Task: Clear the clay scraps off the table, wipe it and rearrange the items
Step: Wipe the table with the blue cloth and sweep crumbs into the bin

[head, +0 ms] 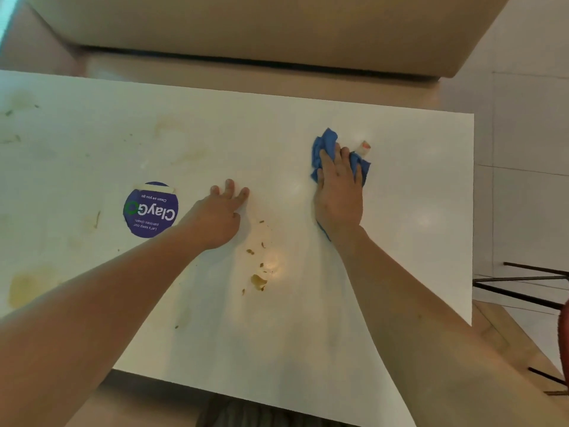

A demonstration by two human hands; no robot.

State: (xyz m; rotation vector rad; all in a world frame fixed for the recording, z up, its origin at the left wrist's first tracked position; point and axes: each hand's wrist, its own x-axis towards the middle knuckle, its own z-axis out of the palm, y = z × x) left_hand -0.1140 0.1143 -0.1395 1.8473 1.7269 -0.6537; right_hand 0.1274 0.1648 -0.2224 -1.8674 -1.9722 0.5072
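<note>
On the white table (415,195), my right hand (338,192) presses flat on a crumpled blue cloth (324,146) at the right of centre, fingers straight over it. A small white and orange scrap (364,147) lies just beyond the cloth. My left hand (221,215) rests on the table's middle with its fingers spread, holding nothing. Brownish clay scraps (258,282) and smears lie between my forearms, nearer to me than both hands. Fainter yellowish stains (27,288) and green flecks mark the table's left part.
A round purple "ClayGo" sticker (151,210) sits left of my left hand. A beige sofa (261,32) runs along beyond the table's far edge. Black metal legs (523,282) of some furniture stand on the floor to the right.
</note>
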